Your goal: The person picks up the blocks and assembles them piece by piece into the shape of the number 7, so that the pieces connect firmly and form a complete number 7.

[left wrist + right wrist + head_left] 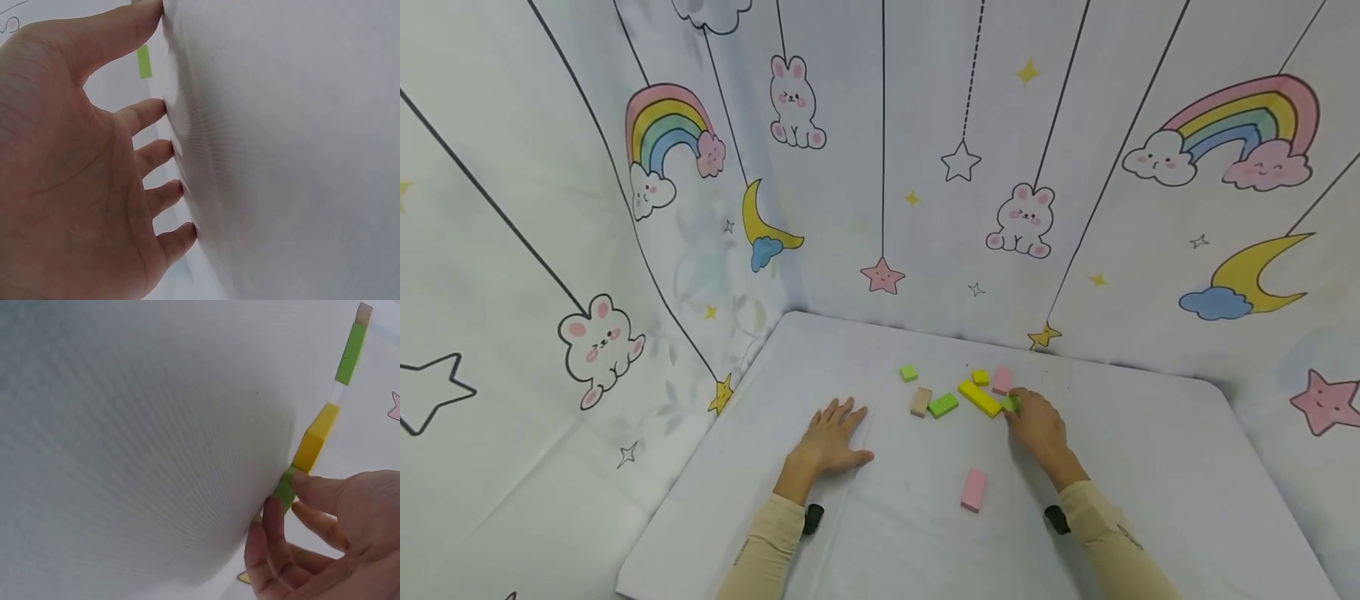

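Note:
My right hand (1037, 425) pinches a small green block (285, 489) between thumb and fingers, down at the tabletop. The block sits against the near end of a long yellow block (979, 398). Just beyond that hand lies a pink block (1002, 380), with a small yellow block (981, 377) to its left. My left hand (832, 440) rests on the white table with its fingers spread and nothing in its grasp; in the left wrist view its fingertips touch the cloth surface. Left of the long yellow block lie a green block (943, 405) and a plain wooden block (921, 402).
A second pink block (973, 490) lies nearer, between the two forearms. A small green block (908, 372) lies farther back, left of the group. The white tabletop (1157, 467) ends at a curtain (880, 167) printed with rabbits, stars and rainbows.

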The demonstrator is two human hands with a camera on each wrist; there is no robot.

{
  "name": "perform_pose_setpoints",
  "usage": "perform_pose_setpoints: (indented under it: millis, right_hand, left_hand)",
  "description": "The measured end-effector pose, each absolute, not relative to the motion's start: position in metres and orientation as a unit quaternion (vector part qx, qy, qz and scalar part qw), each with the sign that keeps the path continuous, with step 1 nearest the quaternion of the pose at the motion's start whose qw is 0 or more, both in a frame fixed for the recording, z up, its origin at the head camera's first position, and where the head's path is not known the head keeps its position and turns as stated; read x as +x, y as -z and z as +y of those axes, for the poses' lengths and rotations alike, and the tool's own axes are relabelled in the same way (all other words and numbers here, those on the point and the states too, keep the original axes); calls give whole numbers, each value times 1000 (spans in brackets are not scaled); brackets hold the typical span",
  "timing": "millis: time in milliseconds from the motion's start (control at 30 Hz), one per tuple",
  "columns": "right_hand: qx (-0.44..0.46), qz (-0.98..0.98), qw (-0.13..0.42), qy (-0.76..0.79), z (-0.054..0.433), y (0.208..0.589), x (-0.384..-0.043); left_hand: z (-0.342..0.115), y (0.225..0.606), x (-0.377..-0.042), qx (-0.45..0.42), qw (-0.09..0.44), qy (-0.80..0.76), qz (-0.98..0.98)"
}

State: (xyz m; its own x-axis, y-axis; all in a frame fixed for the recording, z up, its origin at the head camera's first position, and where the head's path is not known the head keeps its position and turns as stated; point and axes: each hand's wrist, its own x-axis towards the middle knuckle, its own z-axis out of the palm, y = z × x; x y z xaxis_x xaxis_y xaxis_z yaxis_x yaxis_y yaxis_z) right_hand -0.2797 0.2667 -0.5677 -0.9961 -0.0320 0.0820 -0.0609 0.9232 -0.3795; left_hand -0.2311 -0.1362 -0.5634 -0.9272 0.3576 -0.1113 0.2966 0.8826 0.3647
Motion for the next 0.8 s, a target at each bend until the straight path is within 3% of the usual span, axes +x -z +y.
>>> perform_pose_setpoints:
  millis: [800]
  right_hand:
    - [6, -980, 16, -197, 269, 563, -269]
  left_hand:
    - [-138, 575, -237, 165, 96, -158, 969]
